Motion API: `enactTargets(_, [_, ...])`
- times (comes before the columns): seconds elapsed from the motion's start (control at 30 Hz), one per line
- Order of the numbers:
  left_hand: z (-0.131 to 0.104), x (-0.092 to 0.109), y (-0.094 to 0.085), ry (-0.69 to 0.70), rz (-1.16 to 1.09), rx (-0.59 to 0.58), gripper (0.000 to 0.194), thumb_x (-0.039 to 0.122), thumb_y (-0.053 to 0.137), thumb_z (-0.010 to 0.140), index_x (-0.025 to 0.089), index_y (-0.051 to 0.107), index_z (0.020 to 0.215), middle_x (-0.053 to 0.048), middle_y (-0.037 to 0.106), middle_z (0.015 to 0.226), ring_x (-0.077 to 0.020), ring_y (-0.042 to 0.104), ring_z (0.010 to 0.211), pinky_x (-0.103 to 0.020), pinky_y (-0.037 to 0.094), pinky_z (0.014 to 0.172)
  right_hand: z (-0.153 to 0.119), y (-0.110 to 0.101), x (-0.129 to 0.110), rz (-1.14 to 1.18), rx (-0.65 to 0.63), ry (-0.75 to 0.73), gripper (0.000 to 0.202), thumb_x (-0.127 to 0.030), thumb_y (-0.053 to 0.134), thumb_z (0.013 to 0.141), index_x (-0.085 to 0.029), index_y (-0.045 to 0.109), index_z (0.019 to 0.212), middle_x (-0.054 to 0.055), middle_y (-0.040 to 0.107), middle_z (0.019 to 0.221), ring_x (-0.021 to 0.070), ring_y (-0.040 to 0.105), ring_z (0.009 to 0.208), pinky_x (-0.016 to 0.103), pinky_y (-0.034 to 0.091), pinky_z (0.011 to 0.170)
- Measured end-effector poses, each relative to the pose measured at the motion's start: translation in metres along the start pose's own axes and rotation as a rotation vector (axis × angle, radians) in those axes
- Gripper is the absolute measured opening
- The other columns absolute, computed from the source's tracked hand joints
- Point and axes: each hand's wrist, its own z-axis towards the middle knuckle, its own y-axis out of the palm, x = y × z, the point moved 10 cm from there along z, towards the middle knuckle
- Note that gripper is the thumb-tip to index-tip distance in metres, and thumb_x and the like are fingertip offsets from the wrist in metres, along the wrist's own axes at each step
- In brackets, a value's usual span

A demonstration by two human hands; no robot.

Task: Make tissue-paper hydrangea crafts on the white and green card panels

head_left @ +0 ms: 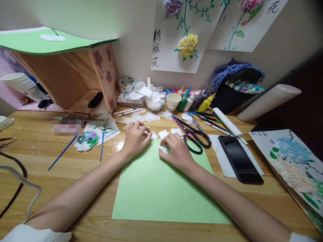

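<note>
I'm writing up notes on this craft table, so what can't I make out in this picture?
All in the head view:
Pinkish item at left: blurred by a pixelated patch.
Left hand: its curled fingers hide whether it grips paper.
White paper piece at the right hand: fingers cover part of its outline.
Purple flower on the wall: cut off by the top edge.
Flower picture at right: cut off by the right edge.

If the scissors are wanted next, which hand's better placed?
Right, most likely. The right hand is right beside the black-handled scissors, though a white paper piece is at its fingertips. The left hand is farther off, with the right hand partly in between.
</note>
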Motion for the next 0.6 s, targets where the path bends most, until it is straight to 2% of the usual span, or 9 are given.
enactTargets(0.17, [-0.002,0.004,0.015,0.066,-0.001,-0.098,0.015,0.035,0.056,0.082,0.021,0.062,0.085,-0.006,0.054,0.095,-0.0241,0.044,0.095,-0.040,0.033,0.079,0.004,0.003,0.009,-0.067,-0.142,0.036,0.003,-0.019,0.061,0.071,-0.018,0.058,0.071,0.005,0.058,0.076,0.0219,0.049,0.082,0.031,0.041,0.069])
enactTargets(0.3, [-0.002,0.002,0.018,0.057,0.001,-0.104,0.014,0.031,0.053,0.084,0.020,0.061,0.082,-0.006,0.055,0.092,-0.0233,0.045,0.092,-0.039,0.033,0.077,0.004,0.003,0.008,-0.091,-0.140,0.037,0.009,-0.013,0.057,0.072,-0.018,0.057,0.064,0.006,0.058,0.072,0.0211,0.049,0.079,0.030,0.039,0.065])
enactTargets(0.43, [-0.003,0.009,0.006,0.077,-0.045,-0.022,0.015,0.031,0.051,0.086,0.020,0.061,0.085,-0.006,0.055,0.094,-0.0224,0.045,0.093,-0.038,0.032,0.078,0.008,-0.014,0.004,0.091,-0.035,0.043,0.010,-0.013,0.059,0.071,-0.018,0.056,0.064,0.003,0.058,0.069,0.0179,0.050,0.073,0.028,0.039,0.064])
enactTargets(0.53, [-0.009,0.032,0.013,0.234,-0.133,-0.142,0.018,0.035,0.051,0.086,0.020,0.060,0.086,-0.005,0.057,0.095,-0.0214,0.045,0.092,-0.036,0.033,0.079,0.010,-0.037,0.014,0.373,0.132,0.133,0.007,-0.021,0.058,0.076,-0.018,0.057,0.069,0.001,0.058,0.070,0.0139,0.050,0.065,0.026,0.039,0.060])
enactTargets(0.6, [-0.013,0.042,0.015,0.282,-0.205,-0.196,0.019,0.037,0.051,0.086,0.020,0.059,0.091,-0.005,0.057,0.097,-0.0211,0.045,0.092,-0.036,0.034,0.079,0.010,-0.040,0.025,0.550,0.194,0.214,0.011,-0.028,0.059,0.077,-0.017,0.058,0.073,0.001,0.059,0.071,0.0127,0.050,0.062,0.025,0.040,0.057])
